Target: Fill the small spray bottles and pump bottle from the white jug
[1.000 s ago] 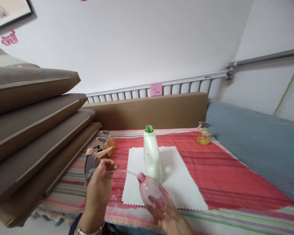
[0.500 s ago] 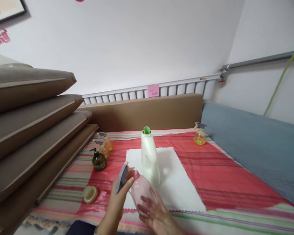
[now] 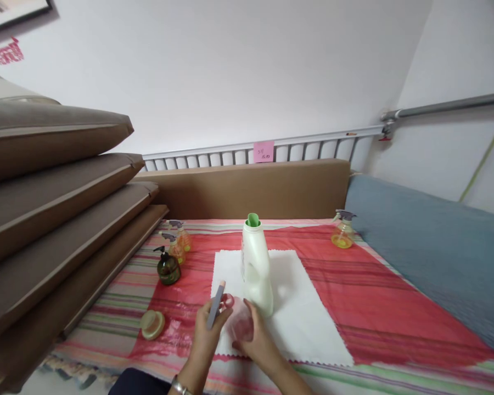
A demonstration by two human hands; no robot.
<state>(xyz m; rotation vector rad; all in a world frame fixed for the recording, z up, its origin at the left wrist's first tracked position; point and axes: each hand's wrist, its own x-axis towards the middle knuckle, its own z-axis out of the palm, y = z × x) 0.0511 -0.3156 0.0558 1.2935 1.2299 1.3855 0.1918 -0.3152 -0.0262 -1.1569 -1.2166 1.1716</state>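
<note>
My left hand (image 3: 203, 340) grips a grey and pink spray head (image 3: 216, 298) at the neck of a clear pink bottle (image 3: 237, 322). My right hand (image 3: 257, 344) wraps round the body of that bottle from the right. Both are over the front left corner of a white cloth (image 3: 296, 307). A white detergent bottle (image 3: 256, 267) with an open green spout stands upright on the cloth just behind the pink bottle.
A striped red cover (image 3: 362, 296) lies under everything. At the left stand a dark green pump bottle (image 3: 167, 267) and two small orange spray bottles (image 3: 180, 241); a round cap (image 3: 152, 324) lies nearer. Another yellow spray bottle (image 3: 343, 229) stands far right. Brown cushions (image 3: 53, 208) are stacked left.
My left hand brought the spray head from the left over to the pink bottle's neck. The bottle moved closer to the white detergent bottle, and my right hand shifted up its side.
</note>
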